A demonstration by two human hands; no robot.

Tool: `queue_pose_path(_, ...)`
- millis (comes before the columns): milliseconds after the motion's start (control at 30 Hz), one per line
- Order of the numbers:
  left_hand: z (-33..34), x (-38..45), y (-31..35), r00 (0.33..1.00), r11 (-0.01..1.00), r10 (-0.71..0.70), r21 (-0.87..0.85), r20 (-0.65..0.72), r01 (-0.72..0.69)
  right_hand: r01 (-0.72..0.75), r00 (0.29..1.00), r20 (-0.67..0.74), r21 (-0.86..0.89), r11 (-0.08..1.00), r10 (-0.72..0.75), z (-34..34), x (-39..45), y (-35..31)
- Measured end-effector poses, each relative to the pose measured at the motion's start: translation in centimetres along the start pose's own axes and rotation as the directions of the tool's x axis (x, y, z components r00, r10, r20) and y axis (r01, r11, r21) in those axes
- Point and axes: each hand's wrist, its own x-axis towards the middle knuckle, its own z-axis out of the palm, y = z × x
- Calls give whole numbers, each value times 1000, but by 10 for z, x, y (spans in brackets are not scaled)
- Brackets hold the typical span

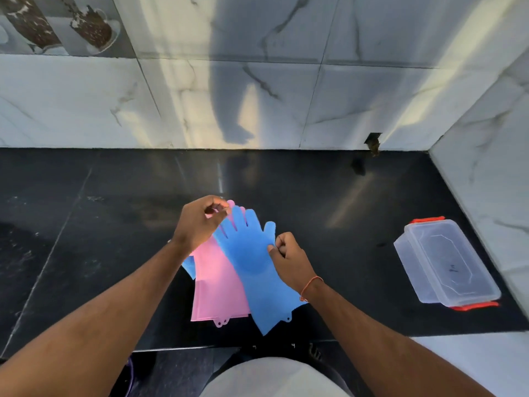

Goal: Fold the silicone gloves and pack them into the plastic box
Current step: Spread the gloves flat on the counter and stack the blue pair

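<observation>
— Cuffs first, closest to me: the pink gloves (214, 282) and the blue glove (252, 265) lie stacked on the black counter (86, 224), cuffs toward my body, fingers pointing at the wall. Another bit of blue peeks out under the pink on the left.

— What have your hands got?

— My right hand (289, 256) is curled, thumb and forefinger pinching the blue glove's edge just below its thumb. My left hand (200, 222) is curled too, fingertips pinched at the glove fingertips; whether it holds pink or blue there I cannot tell.

— So how do you fold it well?

— I judge the stack needs squaring first, since the blue one lies askew across the pink. Silicone tends to spring back, so I'd press each crease flat and keep the fold narrow.

— Narrow enough for what?

— The plastic box (446, 262), well apart on my right, near the marble wall (257, 96), its lid seemingly on, orange clips at both ends. It needs opening yet.
</observation>
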Motion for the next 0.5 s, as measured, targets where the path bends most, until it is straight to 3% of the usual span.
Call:
queue_pose_path(200, 72, 11, 40, 971, 998, 35, -62, 238, -21, -129, 984, -128, -5, 992, 127, -59, -8, 53)
queue_pose_path(400, 115, -4, 45, 906, 951, 112, 222, 409, -218, -271, 958, -93, 14, 962, 271, -95, -16, 88)
queue_pose_path(500, 132, -24, 36, 863, 858, 92, 400, 497, -322, -271, 960, -72, 7, 963, 270, -96, -14, 89)
